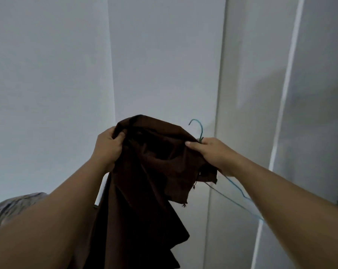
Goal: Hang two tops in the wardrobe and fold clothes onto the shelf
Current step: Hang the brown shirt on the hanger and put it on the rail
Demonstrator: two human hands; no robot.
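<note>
A dark brown top [148, 171] hangs bunched in front of me, held up between both hands. My left hand [108, 146] grips its upper left edge, fingers curled into the fabric. My right hand [210, 152] pinches the top's right edge together with the neck of a thin teal wire hanger [198, 126]. The hanger's hook sticks up above that hand and its lower wire runs down to the right under my forearm. Most of the hanger's left side is hidden by the cloth.
White wardrobe panels [164, 55] fill the view ahead, with a vertical door edge [220, 94] right of centre and another panel at far right. A grey garment [14, 206] lies at the lower left behind my left arm.
</note>
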